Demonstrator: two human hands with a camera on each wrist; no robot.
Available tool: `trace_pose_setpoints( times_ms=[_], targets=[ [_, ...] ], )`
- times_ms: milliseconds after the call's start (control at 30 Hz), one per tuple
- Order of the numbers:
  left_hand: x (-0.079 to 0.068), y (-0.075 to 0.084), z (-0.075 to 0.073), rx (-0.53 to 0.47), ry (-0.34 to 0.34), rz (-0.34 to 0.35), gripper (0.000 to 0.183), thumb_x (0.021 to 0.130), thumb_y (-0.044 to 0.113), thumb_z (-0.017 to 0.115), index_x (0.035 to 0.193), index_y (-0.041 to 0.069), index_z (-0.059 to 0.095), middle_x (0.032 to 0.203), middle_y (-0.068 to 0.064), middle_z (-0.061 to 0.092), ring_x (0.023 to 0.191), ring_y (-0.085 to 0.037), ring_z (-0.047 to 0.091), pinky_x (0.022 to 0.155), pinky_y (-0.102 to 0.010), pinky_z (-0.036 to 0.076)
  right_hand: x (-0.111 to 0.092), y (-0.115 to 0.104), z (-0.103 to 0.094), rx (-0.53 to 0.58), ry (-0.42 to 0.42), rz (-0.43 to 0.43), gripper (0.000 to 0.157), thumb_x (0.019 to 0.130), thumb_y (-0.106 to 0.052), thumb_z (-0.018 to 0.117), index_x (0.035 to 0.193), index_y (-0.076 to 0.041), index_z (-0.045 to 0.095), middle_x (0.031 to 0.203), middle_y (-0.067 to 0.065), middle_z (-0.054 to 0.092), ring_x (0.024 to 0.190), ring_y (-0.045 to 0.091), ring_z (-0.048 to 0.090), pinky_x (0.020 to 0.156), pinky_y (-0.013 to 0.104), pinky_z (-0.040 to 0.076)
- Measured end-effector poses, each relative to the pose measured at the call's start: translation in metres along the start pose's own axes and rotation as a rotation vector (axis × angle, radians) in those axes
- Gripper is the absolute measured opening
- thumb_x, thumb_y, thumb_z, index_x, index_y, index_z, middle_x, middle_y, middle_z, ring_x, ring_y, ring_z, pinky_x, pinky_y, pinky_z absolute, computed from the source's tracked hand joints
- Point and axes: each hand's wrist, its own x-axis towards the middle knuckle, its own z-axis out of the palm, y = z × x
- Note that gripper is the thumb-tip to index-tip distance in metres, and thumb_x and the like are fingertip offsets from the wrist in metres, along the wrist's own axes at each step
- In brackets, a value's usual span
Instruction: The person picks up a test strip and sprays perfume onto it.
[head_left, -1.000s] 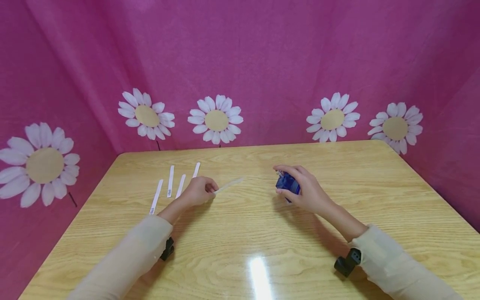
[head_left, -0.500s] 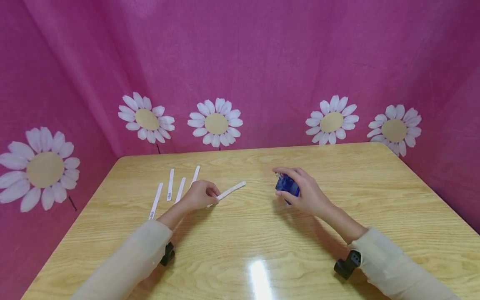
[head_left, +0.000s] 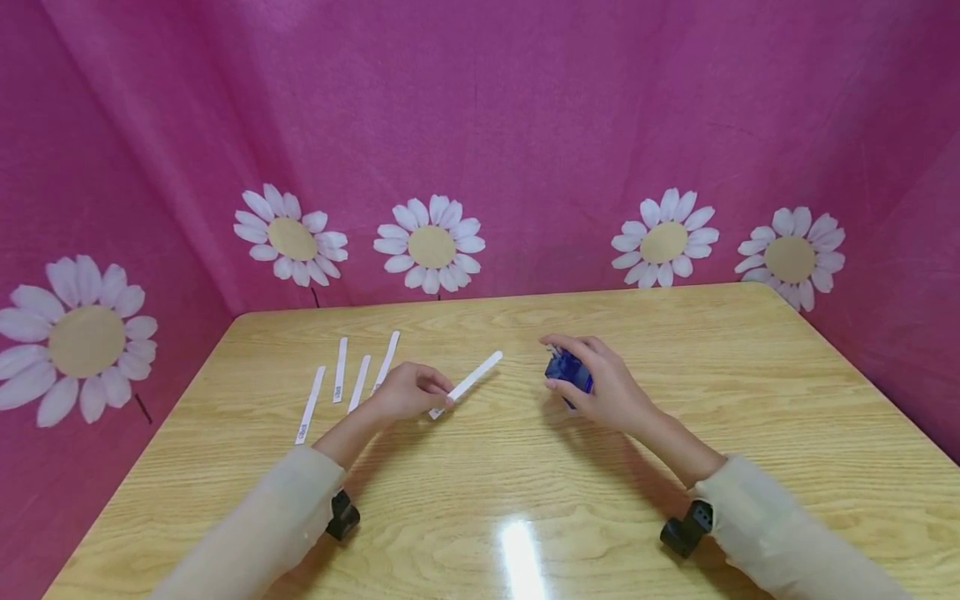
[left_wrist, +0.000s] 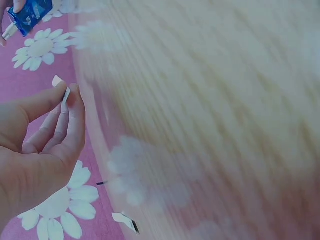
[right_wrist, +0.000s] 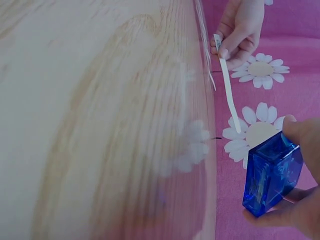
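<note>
Between thumb and fingers, my left hand (head_left: 408, 393) pinches a white paper test strip (head_left: 476, 379) near its printed end. The strip's other end points away toward the right. My right hand (head_left: 617, 390) grips a blue glass perfume bottle (head_left: 568, 372), tilted, with its top toward the left hand. In the left wrist view the bottle (left_wrist: 32, 16) shows a pale spray nozzle (left_wrist: 9, 31) with a finger close to it. The right wrist view shows the base of the bottle (right_wrist: 272, 172) and the strip (right_wrist: 228, 90) apart from each other.
Several more white strips lie on the wooden table (head_left: 480, 483) left of the left hand, including a front one (head_left: 311, 406) and a back one (head_left: 341, 371). A pink curtain (head_left: 480, 125) with white daisies hangs behind the table and at its sides.
My left hand has moved slightly right with the strip, turning it from nearly edge-on to face-up. My right hand has shifted slightly left with the perfume bottle.
</note>
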Motion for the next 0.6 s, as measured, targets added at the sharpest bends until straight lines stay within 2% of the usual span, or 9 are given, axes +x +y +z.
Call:
trace_pose_setpoints(
  times_ms=[200, 400, 600],
  targets=[
    [-0.001, 0.003, 0.003, -0.102, -0.009, -0.021, 0.019, 0.085, 0.008, 0.072, 0.101, -0.003, 0.071, 0.073, 0.005, 0.067, 0.065, -0.003, 0.056, 0.062, -0.018, 0.048, 0.004, -0.006, 0.004, -0.026, 0.043, 0.019, 0.052, 0.086, -0.020, 0.076, 0.134, -0.018, 0.056, 0.119, 0.020, 0.060, 0.103, 0.034, 0.061, 0.081, 0.050, 0.057],
    [-0.001, 0.006, 0.002, -0.134, -0.021, -0.030, 0.022, 0.087, 0.007, 0.070, 0.105, -0.004, 0.070, 0.085, -0.008, 0.073, 0.068, -0.003, 0.060, 0.065, -0.019, 0.051, 0.008, -0.012, 0.009, -0.017, 0.041, 0.045, 0.050, 0.086, -0.021, 0.076, 0.132, -0.018, 0.056, 0.119, 0.020, 0.059, 0.106, 0.034, 0.060, 0.082, 0.049, 0.057],
    [-0.002, 0.009, 0.001, -0.149, -0.039, -0.034, 0.023, 0.087, 0.008, 0.070, 0.107, -0.004, 0.069, 0.085, -0.006, 0.073, 0.069, -0.004, 0.062, 0.067, -0.020, 0.053, 0.010, -0.015, 0.015, -0.012, 0.040, 0.051, 0.050, 0.085, -0.020, 0.077, 0.131, -0.017, 0.057, 0.120, 0.021, 0.060, 0.107, 0.035, 0.060, 0.082, 0.049, 0.058]
  ],
)
